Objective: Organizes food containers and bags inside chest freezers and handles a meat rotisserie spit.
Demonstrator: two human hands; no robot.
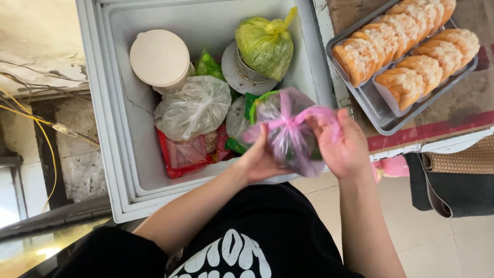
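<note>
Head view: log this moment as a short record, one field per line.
Setting: open white chest freezer, seen from above
Left hand: grips the pink plastic bag from the left
Right hand: holds the bag's right side near its knotted top
Bag position: above the freezer's front right corner
Inside freezer: round lidded tub, tied yellow-green bag, clear bag, red packet
Beside freezer: metal tray of orange-crusted baked pieces
</note>
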